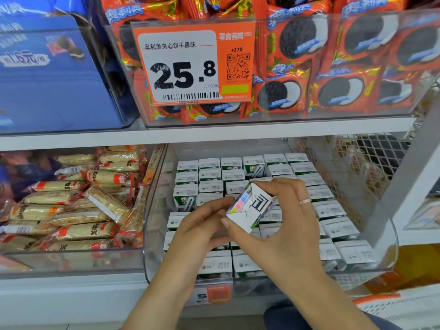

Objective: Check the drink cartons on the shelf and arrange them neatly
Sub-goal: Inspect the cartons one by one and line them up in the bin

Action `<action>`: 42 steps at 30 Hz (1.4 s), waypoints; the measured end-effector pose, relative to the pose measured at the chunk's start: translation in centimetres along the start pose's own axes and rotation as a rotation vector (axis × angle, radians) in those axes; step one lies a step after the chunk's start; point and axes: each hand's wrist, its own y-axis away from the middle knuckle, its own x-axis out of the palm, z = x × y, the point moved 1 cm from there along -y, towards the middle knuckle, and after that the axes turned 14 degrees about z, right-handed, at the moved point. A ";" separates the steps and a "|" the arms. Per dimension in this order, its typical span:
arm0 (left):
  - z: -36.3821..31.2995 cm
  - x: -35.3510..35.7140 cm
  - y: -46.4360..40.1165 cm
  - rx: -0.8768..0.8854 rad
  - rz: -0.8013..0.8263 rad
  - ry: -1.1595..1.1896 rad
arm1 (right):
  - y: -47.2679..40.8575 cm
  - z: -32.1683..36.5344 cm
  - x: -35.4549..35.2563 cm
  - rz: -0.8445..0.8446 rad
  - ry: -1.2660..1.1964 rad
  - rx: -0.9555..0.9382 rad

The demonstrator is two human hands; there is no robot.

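Note:
A clear plastic bin on the lower shelf holds several small white and green drink cartons standing in rows. Above the bin, one carton is lifted and tilted, its folded bottom with a colour strip facing me. My right hand, with a ring on one finger, grips this carton between thumb and curled fingers. My left hand touches the carton's left edge with its fingertips, fingers bent toward it. Cartons under both hands are partly hidden.
A clear bin of wrapped rice-cracker bars stands to the left. Above, a shelf board carries a bin of red biscuit packs with a price tag and a blue box. A wire mesh panel closes the right side.

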 end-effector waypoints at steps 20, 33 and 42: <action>-1.0 -0.4 0.8 0.292 -0.122 -0.209 | -1.7 -2.6 -1.5 0.196 -0.879 0.657; -1.5 -0.4 0.8 0.403 -0.208 -0.119 | -1.2 -2.3 -0.2 0.511 -0.698 0.642; -1.4 0.0 1.1 0.445 -0.250 -0.343 | -0.9 -1.2 -0.9 0.441 -0.596 0.179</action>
